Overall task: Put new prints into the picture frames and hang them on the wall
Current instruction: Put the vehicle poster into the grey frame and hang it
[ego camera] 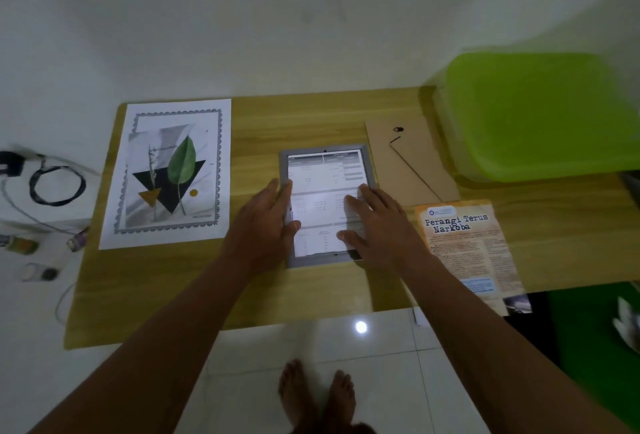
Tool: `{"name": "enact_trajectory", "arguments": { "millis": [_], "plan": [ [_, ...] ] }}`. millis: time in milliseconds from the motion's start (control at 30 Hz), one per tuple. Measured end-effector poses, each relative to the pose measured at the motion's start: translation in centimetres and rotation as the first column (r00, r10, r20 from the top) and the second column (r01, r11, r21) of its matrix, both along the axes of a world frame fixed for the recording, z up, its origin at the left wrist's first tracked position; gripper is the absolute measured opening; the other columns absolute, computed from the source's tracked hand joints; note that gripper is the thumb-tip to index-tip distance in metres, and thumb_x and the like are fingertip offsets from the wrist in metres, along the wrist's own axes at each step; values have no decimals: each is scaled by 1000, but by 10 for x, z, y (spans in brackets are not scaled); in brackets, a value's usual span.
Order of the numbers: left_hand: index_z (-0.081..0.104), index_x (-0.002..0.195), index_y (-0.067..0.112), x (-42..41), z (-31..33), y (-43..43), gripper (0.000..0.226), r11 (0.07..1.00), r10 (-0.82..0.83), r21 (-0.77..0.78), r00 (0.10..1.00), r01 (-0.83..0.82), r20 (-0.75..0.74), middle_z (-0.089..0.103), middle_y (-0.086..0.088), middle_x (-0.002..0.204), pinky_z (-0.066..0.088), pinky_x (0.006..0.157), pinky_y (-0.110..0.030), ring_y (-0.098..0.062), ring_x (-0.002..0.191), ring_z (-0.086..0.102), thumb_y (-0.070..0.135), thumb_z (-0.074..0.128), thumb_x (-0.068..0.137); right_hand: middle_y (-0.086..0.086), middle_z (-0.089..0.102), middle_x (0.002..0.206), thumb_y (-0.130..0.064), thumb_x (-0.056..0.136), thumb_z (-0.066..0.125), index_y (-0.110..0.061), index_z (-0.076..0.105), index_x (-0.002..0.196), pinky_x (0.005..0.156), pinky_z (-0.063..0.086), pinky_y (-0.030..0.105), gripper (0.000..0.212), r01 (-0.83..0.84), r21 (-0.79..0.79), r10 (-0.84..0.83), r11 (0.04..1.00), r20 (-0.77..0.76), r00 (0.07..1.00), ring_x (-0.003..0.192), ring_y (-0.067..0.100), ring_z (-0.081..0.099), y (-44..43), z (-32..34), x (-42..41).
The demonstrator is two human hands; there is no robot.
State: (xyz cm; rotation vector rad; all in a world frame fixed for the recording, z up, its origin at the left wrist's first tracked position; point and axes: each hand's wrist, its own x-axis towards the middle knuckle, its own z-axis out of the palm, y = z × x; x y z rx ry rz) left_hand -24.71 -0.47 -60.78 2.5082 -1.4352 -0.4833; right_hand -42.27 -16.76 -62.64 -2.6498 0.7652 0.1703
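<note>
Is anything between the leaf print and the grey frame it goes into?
Yes: a white sheet printed with tables fills the grey frame, under the right hand. The left hand rests on the frame's left edge, toward the leaf print.

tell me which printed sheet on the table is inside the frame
The white sheet of printed tables, under the right hand, lies inside the grey frame. The leaf print lies loose to its left, the orange leaflet to its right.

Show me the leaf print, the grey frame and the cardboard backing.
leaf print [181, 163]: head view, on the green leaf.
grey frame [308, 262]: head view, on its bottom rim.
cardboard backing [417, 144]: head view, on its bare upper face.
</note>
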Motion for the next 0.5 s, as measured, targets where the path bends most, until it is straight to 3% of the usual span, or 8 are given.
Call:
{"name": "enact_trajectory", "arguments": {
  "millis": [100,200,367,500],
  "plan": [
    [28,152,7,6,-7,0,69,998,-58,21,998,58,30,27,-22,156,26,114,-48,-37,144,26,42,38,94,7,22,162,-62,94,41,-21,31,153,119,20,50,73,31,10,-31,999,33,999,150,26,13,-5,4,1],
    [34,149,2,7,-15,-3,71,997,-72,23,997,72,17,32,-24,153,31,112,-53,-40,141,31,43,21,92,18,31,157,-50,97,45,-13,36,149,115,28,50,65,145,-19,-143,989,80,987,145,35,26,-27,8,-1],
    [39,144,-3,12,-22,-10,61,998,-51,24,998,50,43,39,-28,148,39,107,-53,-40,135,40,29,20,96,28,34,149,-37,92,51,-4,34,145,111,31,54,65,330,-153,-334,931,1,943,142,42,27,-81,5,5],
    [34,147,-1,15,-27,-12,71,996,-68,61,995,64,67,34,-23,152,34,111,-55,-39,141,32,35,11,91,24,41,138,-35,96,48,-3,32,142,103,39,54,59,416,-161,-430,895,-62,901,129,42,39,-102,3,16]
  ]
}}
